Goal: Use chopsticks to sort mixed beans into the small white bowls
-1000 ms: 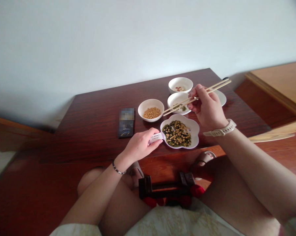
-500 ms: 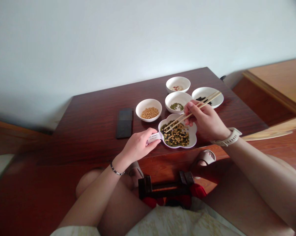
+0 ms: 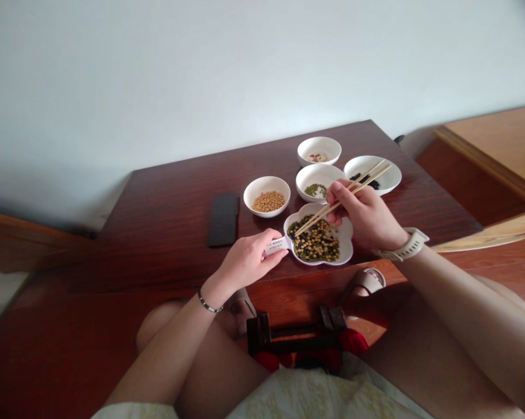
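A white flower-shaped dish (image 3: 346, 247) full of mixed yellow, green and black beans sits near the table's front edge. My left hand (image 3: 247, 260) pinches the dish's small handle (image 3: 276, 245). My right hand (image 3: 366, 215), with a white watch on its wrist, is closed on a pair of wooden chopsticks (image 3: 345, 192); their tips dip into the mixed beans at the dish's left side.
Behind the dish stand white bowls: yellow beans (image 3: 266, 196), green beans (image 3: 317, 181), pale and reddish beans (image 3: 319, 150), and a shallow one with black beans (image 3: 376, 173). A black phone (image 3: 223, 219) lies to the left on the dark wooden table (image 3: 166, 203). A lighter wooden surface is at the right.
My right hand moved the chopsticks from over the green-bean bowl down into the flower-shaped dish. The left hand kept its hold on the handle.
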`<action>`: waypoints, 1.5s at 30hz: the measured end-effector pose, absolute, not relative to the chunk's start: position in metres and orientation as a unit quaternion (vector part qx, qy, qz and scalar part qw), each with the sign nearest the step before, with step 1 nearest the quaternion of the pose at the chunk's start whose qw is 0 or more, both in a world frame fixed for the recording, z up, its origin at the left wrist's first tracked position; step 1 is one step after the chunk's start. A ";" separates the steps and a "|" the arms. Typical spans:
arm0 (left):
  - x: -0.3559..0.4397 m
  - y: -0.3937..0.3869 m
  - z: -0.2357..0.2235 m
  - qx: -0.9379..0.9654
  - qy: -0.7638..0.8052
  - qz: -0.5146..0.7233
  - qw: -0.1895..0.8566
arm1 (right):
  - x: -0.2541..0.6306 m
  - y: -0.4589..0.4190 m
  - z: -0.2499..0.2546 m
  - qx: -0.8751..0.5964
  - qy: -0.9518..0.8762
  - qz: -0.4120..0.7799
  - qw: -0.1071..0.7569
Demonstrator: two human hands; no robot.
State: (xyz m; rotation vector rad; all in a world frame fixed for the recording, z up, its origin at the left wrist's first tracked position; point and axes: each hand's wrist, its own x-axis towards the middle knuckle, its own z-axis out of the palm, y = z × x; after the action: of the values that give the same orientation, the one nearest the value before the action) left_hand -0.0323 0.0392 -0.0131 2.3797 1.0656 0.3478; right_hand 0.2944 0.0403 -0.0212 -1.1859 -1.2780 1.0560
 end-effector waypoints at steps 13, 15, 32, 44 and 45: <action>-0.034 0.042 -0.010 0.870 0.395 0.100 0.276 | 0.294 0.042 -0.023 -0.499 -0.522 0.442 0.532; -0.034 0.042 -0.009 0.870 0.394 0.099 0.278 | 0.295 0.042 -0.023 -0.498 -0.525 0.439 0.533; -0.034 0.040 -0.012 0.873 0.393 0.111 0.268 | 0.298 0.048 -0.022 -0.487 -0.471 0.436 0.593; -0.035 0.039 -0.015 0.877 0.387 0.118 0.258 | 0.288 0.108 -0.025 -0.458 -0.422 0.381 0.684; -0.035 0.039 -0.015 0.877 0.387 0.119 0.259 | 0.284 0.110 -0.025 -0.456 -0.415 0.384 0.688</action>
State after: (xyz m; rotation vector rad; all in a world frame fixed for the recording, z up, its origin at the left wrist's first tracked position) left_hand -0.0347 0.0393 -0.0151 2.3773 1.0488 0.3228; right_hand 0.2840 0.1103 -0.0245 -1.0211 -0.9280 0.8588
